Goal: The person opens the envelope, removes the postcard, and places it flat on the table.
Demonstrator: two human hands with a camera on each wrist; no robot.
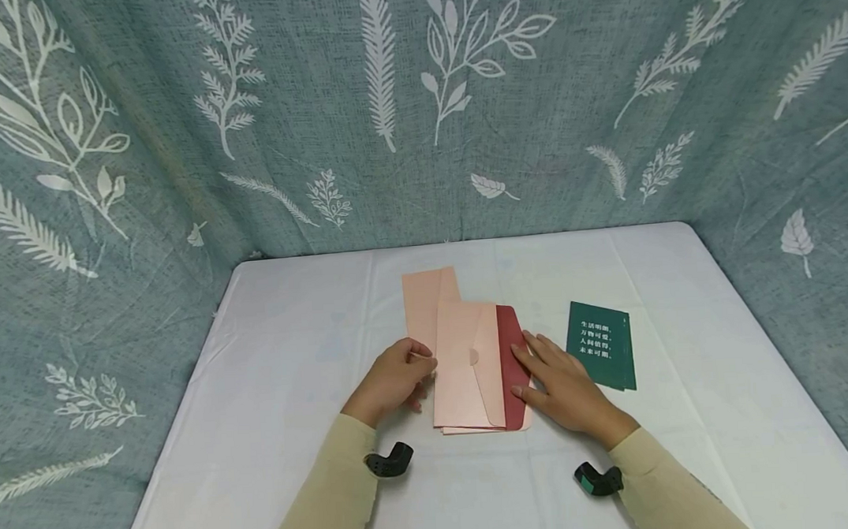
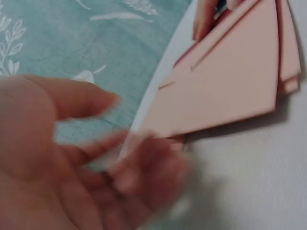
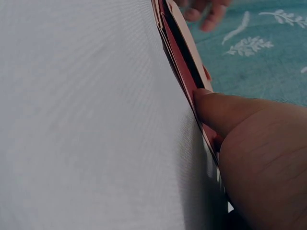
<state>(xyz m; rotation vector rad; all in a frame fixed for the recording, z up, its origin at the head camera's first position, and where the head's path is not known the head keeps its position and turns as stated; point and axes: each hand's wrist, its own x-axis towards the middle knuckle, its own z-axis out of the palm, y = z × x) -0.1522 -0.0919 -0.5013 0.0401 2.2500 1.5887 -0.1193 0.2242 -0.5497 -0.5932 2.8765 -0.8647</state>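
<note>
A pink envelope (image 1: 464, 373) with a dark red flap (image 1: 511, 367) turned out to the right lies on top of others, whose edges show below it. My right hand (image 1: 564, 381) rests with spread fingers on the red flap; the right wrist view has its thumb (image 3: 216, 108) against the red inner side, beside a dark gap. My left hand (image 1: 395, 378) is at the envelope's left edge, its fingers loosely bent. Blurred in the left wrist view, that hand (image 2: 96, 163) has nothing between thumb and fingers, close to the pink envelope (image 2: 220, 86).
Another pink envelope (image 1: 421, 296) lies behind, partly covered by the front one. To the right are dark green cards (image 1: 600, 347) with white writing, slightly fanned. The white-covered table (image 1: 291, 318) meets a blue-green leaf-patterned curtain (image 1: 406, 178) at the back and sides.
</note>
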